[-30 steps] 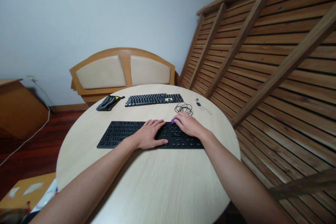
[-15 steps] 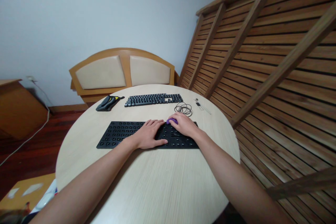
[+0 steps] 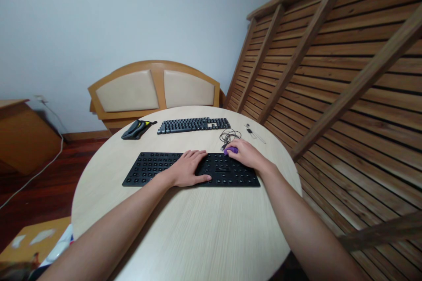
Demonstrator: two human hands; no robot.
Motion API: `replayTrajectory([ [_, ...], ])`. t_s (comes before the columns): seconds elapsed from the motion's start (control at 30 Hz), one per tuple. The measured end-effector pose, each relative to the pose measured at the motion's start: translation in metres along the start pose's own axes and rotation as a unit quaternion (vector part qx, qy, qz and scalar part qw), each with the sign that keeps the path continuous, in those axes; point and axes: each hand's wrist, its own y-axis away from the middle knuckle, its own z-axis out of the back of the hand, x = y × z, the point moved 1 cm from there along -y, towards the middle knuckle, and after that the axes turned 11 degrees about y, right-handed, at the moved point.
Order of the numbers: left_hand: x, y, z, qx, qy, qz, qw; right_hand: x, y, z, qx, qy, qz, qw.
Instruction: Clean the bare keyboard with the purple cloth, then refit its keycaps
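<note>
Left hand (image 3: 187, 169): laid flat across the middle of a black keyboard base (image 3: 145, 169) stripped of its keycaps, fingers extended, gripping nothing. Right hand (image 3: 245, 153): fingers and thumb closed around a purple lump (image 3: 231, 150), possibly putty, at the base's far edge, right of centre; contact between lump and base cannot be confirmed. The base lies flat on the round table (image 3: 198, 237), near side. A coiled black cable (image 3: 230, 131) sits just beyond the right hand; loose keycaps (image 3: 184, 125), laid out in keyboard order, lie farther back. Step in hand, as judged: working the lump over the switches. Next move would call for steady left-hand pressure and the lump kept clear of the cable
</note>
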Motion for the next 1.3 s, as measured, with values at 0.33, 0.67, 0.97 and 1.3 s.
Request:
replayTrajectory([
  [0.33, 0.000, 0.000, 0.000, -0.003, -0.003, -0.004, 1.000, 0.030, -0.004, -0.005, -0.015, -0.027, 0.082, 0.996],
  [0.67, 0.000, -0.001, 0.000, 0.000, -0.004, -0.001, 1.000, 0.018, 0.002, 0.007, -0.002, -0.024, 0.067, 0.997],
  [0.97, 0.001, -0.001, -0.001, -0.003, -0.005, -0.006, 1.000, 0.043, -0.005, -0.002, -0.050, 0.018, 0.123, 0.991],
  [1.3, -0.001, 0.000, 0.001, 0.002, -0.001, -0.003, 1.000, 0.022, 0.000, 0.010, -0.015, -0.010, 0.149, 0.989],
])
